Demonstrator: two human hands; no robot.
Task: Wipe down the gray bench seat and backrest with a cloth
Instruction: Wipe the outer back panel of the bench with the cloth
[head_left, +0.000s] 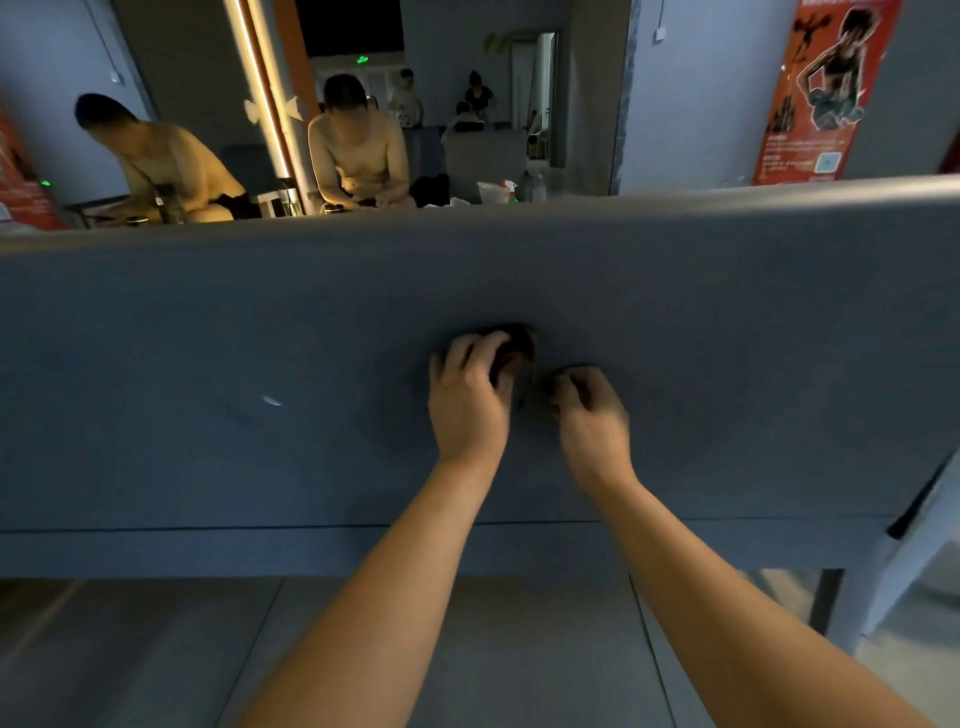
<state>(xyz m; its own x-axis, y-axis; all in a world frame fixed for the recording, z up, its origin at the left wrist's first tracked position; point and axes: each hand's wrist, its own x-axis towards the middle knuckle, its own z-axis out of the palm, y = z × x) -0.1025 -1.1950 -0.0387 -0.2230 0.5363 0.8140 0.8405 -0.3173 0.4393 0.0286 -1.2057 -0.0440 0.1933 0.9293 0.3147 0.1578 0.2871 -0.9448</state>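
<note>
Gray tile: floor (156, 649) nearest, under the bench's near edge.
Forearms (395, 597): both bare, reaching forward side by side and converging over the bench (208, 338).
Left hand (470, 395): palm down, knuckles up, fingers curled over a dark cloth (514, 345) and pressing it to the padding.
Right hand (592, 410): just beside the left, fingers curled under; cannot tell if they pinch anything.
Cloth position: mid-surface, about halfway between the near and far edges.
Cloth axis: bunched and blurred, showing past the left fingertips; long axis cannot be told.
Beyond far edge: seated people (358, 145); red poster (826, 88) on the right wall.
</note>
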